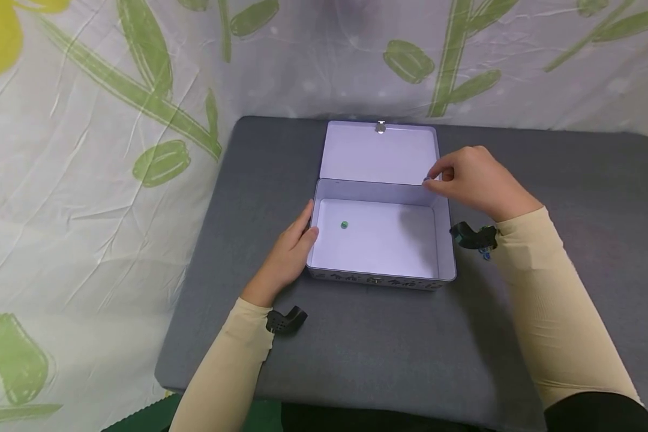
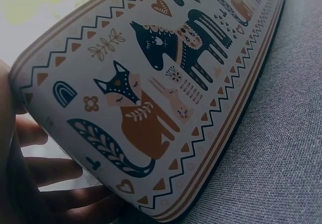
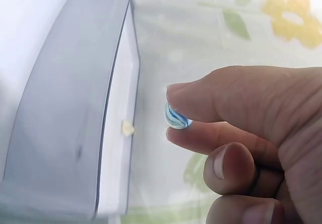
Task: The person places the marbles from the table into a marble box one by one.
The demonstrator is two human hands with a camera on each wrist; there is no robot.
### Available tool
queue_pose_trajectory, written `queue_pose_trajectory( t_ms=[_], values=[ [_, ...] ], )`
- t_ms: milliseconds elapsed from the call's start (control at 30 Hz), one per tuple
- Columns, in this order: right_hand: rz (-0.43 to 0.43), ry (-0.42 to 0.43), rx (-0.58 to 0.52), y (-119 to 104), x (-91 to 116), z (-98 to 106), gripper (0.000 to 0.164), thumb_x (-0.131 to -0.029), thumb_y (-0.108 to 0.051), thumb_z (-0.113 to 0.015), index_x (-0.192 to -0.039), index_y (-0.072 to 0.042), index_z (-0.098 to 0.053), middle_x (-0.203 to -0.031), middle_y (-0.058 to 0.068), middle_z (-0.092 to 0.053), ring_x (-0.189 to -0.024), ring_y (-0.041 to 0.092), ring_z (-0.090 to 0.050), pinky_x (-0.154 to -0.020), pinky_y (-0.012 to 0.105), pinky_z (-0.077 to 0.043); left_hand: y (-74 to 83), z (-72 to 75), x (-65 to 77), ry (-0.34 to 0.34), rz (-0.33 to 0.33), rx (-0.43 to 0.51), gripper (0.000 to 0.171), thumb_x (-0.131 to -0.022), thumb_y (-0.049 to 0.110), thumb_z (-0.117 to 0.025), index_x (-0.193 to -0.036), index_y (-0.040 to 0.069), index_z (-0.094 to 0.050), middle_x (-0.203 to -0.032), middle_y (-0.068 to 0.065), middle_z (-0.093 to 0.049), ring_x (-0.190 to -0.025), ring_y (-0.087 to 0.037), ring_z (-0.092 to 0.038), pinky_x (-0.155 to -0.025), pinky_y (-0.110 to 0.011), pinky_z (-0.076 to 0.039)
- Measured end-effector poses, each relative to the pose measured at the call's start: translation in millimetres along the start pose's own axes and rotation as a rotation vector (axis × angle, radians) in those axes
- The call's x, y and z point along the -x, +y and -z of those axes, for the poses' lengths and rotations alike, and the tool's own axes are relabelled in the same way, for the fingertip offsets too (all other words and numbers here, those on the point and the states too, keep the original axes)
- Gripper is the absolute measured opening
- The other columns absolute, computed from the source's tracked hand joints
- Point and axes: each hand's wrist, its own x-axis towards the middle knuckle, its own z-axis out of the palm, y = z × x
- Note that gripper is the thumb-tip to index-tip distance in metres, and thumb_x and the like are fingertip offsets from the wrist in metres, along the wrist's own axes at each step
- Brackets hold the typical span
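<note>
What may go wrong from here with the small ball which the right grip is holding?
The right grip holds the small blue-and-white swirled ball by a narrow pinch, so the ball might slip and roll away.
In the head view, the ball appears near the back right corner of the pale rectangular box, so it may miss the inside if dropped.
The left grip rests against the box's left side; a push could jolt the small round green piece inside.

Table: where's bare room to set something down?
Bare: table right of the right hand, in front of the box, between the forearms, and on its left, beyond the left hand. Crowded: the box's left wall and back right corner, by the hands.
</note>
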Motion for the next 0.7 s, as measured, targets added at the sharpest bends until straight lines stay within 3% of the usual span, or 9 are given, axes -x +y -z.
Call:
queue_pose_trajectory(
  t_ms=[367, 700],
  values=[
    [0.046, -0.021, -0.045, -29, -24, -12, 0.017, -0.095, -0.021, -0.074, -0.102, -0.008, -0.082, -0.07, 0.004, -0.059, -0.074, 0.021, -0.052, -0.066, 0.036, -0.043, 0.8, -2.3, -1.6, 0.002, 0.001, 0.0, 0.063, -0.112, 0.03, -0.041, -0.169, 0.015, -0.021, -0.174, -0.001, -0.021, -0.161, -0.017, -0.018, -0.131, -0.042, -0.017],
    [0.105, -0.039, -0.097, -41, -35, -37, 0.014, -0.094, -0.015, -0.075, -0.1, -0.003, -0.082, -0.066, 0.004, -0.058, -0.069, 0.021, -0.051, -0.066, 0.035, -0.042, 4.0, -7.4, -3.4, 0.003, -0.027, -0.022, 0.062, -0.112, 0.03, -0.041, -0.168, 0.012, -0.023, -0.174, -0.003, -0.024, -0.16, -0.018, -0.021, -0.13, -0.041, -0.019]
  ],
)
